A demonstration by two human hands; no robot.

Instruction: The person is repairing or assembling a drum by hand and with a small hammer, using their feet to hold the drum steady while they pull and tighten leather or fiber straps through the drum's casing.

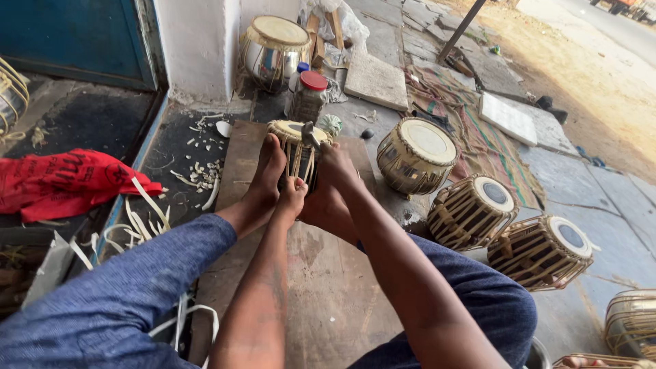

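A red cloth (65, 183) lies at nine o'clock, pale strap offcuts (198, 174) beside it. At twelve o'clock stand a shiny metal drum (272, 51) and a red-lidded jar (309, 96). Three laced drums (417, 156) run toward four o'clock on stone paving (615, 246).

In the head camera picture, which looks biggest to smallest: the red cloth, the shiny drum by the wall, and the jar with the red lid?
1. Red cloth, widest, though nearer the camera.
2. Shiny drum.
3. Jar with the red lid, smallest.
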